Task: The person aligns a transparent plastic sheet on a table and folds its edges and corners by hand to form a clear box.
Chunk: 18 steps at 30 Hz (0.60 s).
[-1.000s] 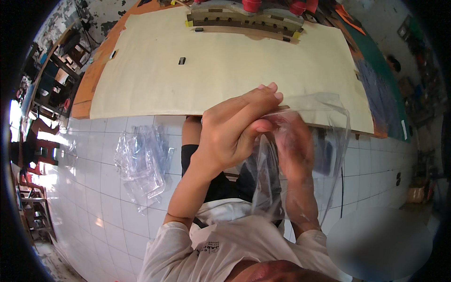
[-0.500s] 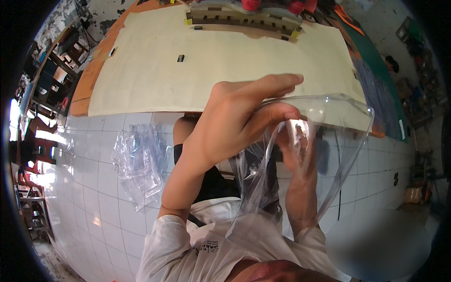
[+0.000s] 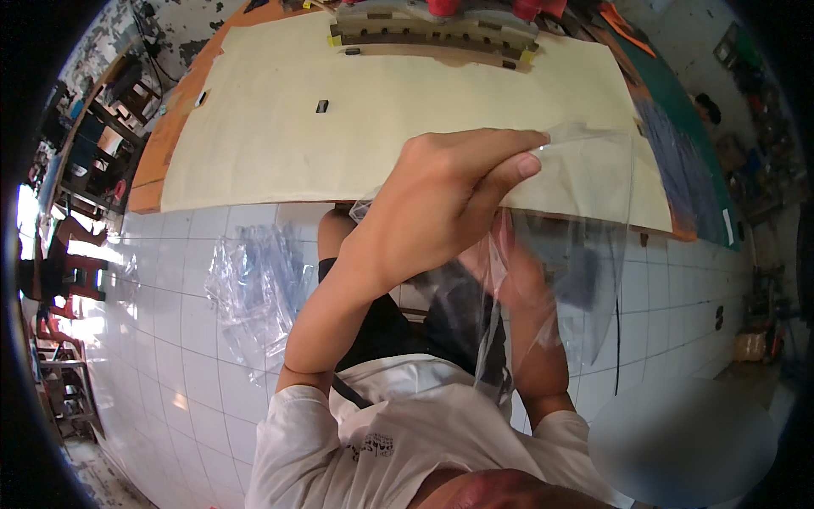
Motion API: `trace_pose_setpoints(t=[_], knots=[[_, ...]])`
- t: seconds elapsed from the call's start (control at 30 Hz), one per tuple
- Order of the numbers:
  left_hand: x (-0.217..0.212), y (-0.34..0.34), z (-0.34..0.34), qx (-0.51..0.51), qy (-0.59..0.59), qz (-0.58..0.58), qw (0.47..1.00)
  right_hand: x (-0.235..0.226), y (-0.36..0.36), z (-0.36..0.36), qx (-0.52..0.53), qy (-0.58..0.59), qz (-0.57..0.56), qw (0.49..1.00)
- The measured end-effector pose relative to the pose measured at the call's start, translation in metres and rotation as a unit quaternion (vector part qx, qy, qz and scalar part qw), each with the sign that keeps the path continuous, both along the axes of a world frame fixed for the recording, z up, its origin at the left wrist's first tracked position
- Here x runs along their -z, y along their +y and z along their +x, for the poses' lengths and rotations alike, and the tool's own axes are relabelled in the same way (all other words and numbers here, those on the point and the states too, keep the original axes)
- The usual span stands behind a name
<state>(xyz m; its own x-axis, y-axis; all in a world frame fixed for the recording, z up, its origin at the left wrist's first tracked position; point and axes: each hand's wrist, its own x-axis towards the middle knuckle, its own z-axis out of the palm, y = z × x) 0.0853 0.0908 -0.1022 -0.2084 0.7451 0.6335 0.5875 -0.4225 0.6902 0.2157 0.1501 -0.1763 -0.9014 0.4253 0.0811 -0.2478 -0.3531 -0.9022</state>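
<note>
A thin clear plastic bag point(image 3: 585, 220) hangs in front of me over the near edge of the table. My left hand point(image 3: 458, 191) reaches across it, back of the hand up, with a fold of the film between thumb and fingertips. Lower and partly behind the film, my right hand point(image 3: 513, 267) is closed on a gathered part of the bag; its fingertips are partly covered by the left hand. Loose film trails down toward my lap, and a corner sticks out left of my left wrist.
A cream sheet covers the wooden table point(image 3: 146, 188). On it lie a small black block point(image 3: 322, 107) and, at the far edge, a long grooved tool point(image 3: 432, 38). A pile of clear plastic point(image 3: 259, 288) lies on the tiled floor. Bluish sheets point(image 3: 678, 161) rest at the right.
My left hand has closed further, its thumb rising toward the fingertips. My right hand has shifted left, closer to it. The bag's wide, stretched edge has collapsed and drawn inward.
</note>
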Motion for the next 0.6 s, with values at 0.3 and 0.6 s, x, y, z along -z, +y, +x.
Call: trace_pose_setpoints(t=[0.3, 0.6], knots=[[-0.002, 0.008, -0.016, 0.057, 0.017, -0.125, 0.990, 0.023, -0.004, -0.001, -0.235, 0.111, -0.144, 0.955], [-0.007, -0.006, -0.006, -0.009, 0.003, -0.055, 0.998, -0.013, 0.023, 0.002, -0.242, 0.230, -0.181, 0.925]])
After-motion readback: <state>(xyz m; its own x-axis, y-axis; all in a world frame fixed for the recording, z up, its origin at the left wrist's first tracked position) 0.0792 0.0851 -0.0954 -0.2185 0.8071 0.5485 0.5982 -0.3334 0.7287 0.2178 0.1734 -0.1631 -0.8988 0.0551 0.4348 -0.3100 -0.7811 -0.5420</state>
